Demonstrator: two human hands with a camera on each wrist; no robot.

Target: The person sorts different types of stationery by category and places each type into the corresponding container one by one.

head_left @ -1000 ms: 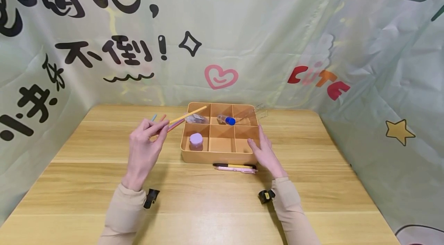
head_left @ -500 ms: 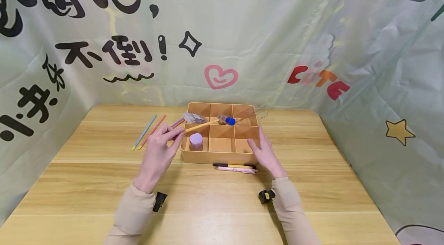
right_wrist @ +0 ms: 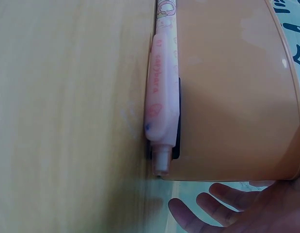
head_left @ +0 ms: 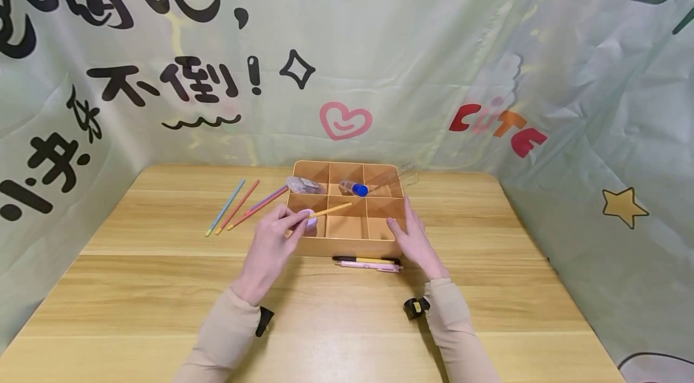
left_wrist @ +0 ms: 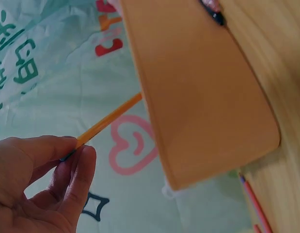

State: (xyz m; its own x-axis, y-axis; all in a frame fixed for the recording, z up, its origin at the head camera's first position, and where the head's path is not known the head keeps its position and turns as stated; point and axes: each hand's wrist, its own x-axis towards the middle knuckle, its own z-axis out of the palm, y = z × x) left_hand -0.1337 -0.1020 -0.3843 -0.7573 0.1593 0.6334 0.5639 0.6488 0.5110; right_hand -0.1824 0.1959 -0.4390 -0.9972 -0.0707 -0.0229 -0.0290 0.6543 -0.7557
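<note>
My left hand [head_left: 273,249] pinches a yellow pencil [head_left: 335,209] by one end between thumb and fingers. The pencil slants over the front compartments of an orange-tan divided organizer box [head_left: 347,247]. In the left wrist view, the far end of the pencil [left_wrist: 111,118] passes behind the box's wall. A jar with a lilac lid [head_left: 311,221] stands in the front left compartment, partly hidden by the left hand. My right hand [head_left: 417,241] rests at the box's right side, its thumb over the rim and its fingers extended along the outside.
Several coloured pencils [head_left: 232,207] lie left of the box, one leaning near its wall. A pink pen [head_left: 368,265] and a dark pen [head_left: 341,258] lie along its front. The back compartments hold a clear bag [head_left: 305,185], a blue-capped tube [head_left: 355,188] and a clear ruler-like strip [head_left: 408,174].
My left hand has moved right and toward the box's front, bringing the yellow pencil over the front compartments. The other coloured pencils now lie on the table. My right hand has stayed put.
</note>
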